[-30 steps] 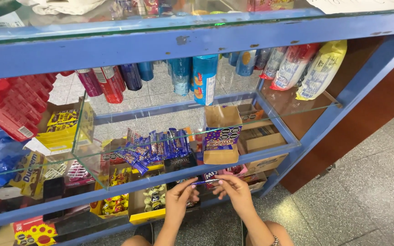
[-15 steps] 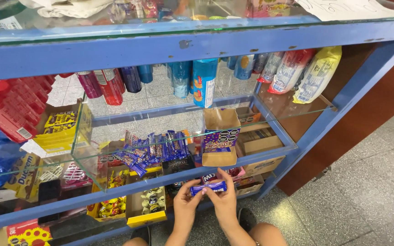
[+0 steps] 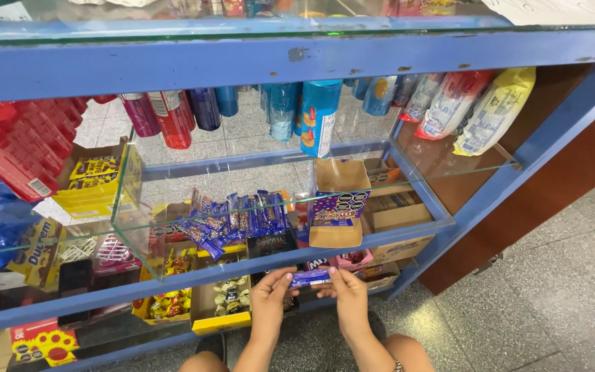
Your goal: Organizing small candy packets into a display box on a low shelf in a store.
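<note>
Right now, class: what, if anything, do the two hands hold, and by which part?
Both hold one small purple wrapped candy bar: the left hand pinches its left end, the right hand its right end.

We see a purple-and-blue candy bar [image 3: 310,277] in front of the scuffed blue shelf frame [image 3: 242,62]. Above that bar, a heap of bars [image 3: 235,219] shows the same purple and blue. Right of the heap, a tan cardboard box [image 3: 339,204] carries a purple panel with coloured dots. Left of the heap, yellow boxes [image 3: 94,180] have dark lettering, and bright red packs [image 3: 18,145] sit beyond them.
</note>
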